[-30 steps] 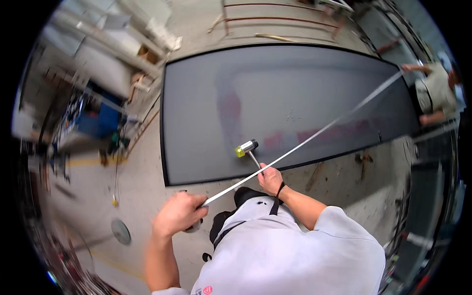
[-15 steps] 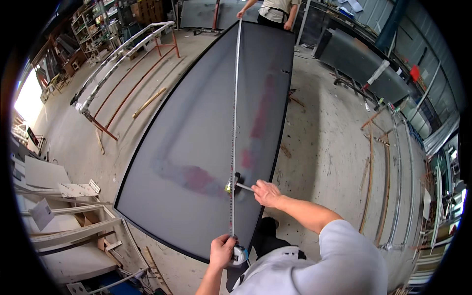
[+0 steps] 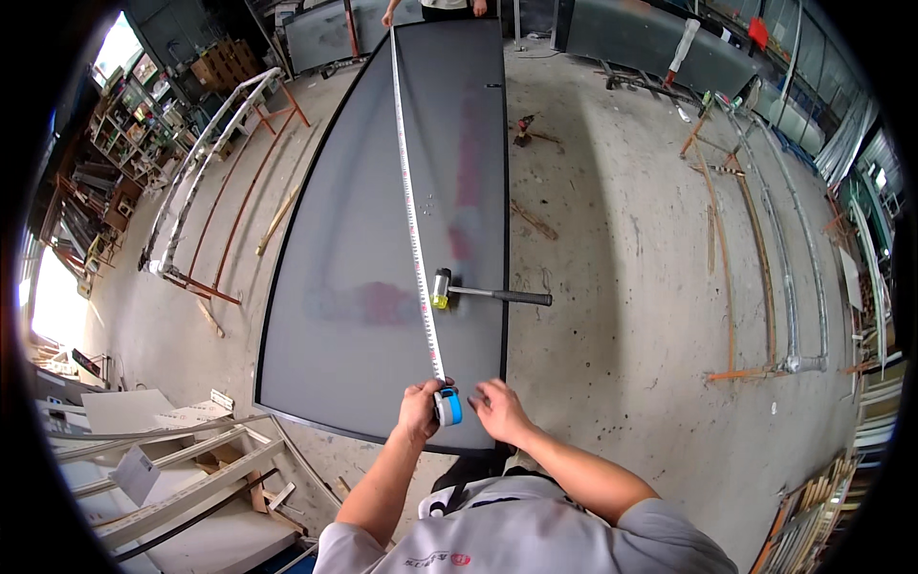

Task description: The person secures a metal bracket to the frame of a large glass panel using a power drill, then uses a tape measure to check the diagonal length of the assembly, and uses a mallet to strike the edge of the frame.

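Note:
A long dark grey panel point(image 3: 335, 239) with a black rim stretches away in front of me. My left hand point(image 3: 418, 411) grips a blue and grey tape measure point(image 3: 448, 406) over the panel's near end. Its white blade point(image 3: 409, 206) runs out along the panel to a co-worker's hand point(image 3: 387, 18) at the far end. Beside the tape case, my right hand point(image 3: 502, 413) is apart from it, fingers loosely bent and spread, holding nothing. A mallet point(image 3: 478, 292) with a black and yellow head lies on the panel, its handle sticking out past the right edge.
Left of the panel stands a metal frame rack point(image 3: 206, 172); a similar rack point(image 3: 765, 239) is at the right. White frame pieces point(image 3: 182, 478) crowd the near left. A power drill point(image 3: 523, 129) and wood scraps point(image 3: 534, 220) lie on the floor right of the panel.
My right hand has let go of the mallet and come back near the tape case. The mallet now rests with its handle over the panel's edge. My view has shifted.

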Motion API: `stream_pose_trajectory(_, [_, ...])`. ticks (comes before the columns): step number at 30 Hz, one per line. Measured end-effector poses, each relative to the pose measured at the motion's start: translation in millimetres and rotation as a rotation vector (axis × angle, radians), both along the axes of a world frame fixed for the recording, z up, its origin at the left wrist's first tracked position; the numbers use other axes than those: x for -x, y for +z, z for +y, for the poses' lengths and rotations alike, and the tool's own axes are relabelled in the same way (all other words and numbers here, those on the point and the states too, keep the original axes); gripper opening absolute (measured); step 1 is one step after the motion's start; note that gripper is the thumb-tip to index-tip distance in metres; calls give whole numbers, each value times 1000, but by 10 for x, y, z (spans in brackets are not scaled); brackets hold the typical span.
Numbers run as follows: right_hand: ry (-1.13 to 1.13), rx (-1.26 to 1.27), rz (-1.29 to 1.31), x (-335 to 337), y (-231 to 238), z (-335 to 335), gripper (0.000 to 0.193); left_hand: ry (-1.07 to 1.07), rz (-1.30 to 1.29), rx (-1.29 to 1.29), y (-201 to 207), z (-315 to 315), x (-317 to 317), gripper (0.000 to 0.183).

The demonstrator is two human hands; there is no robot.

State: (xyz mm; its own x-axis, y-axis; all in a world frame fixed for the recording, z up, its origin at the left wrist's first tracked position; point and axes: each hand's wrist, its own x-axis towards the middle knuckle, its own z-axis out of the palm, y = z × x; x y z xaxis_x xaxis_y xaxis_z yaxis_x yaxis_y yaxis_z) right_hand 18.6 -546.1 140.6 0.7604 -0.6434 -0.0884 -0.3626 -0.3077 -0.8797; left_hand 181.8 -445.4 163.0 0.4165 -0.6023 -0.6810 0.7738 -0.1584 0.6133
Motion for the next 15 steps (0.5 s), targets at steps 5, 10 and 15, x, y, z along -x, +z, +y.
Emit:
stream_pose_trajectory(5, [-145,421,32,-425,-14,-784,38,-79,17,-31,-122,64,-222,17])
stream_pose_trajectory(10, [-95,673,600,-767,-200,-1632,60,-177,-2,-30,-367,247,-348,20])
stream_pose_trajectory(15, [14,579,884,-871,-272,-2037,51,-262,287,131,12,404,-473,18])
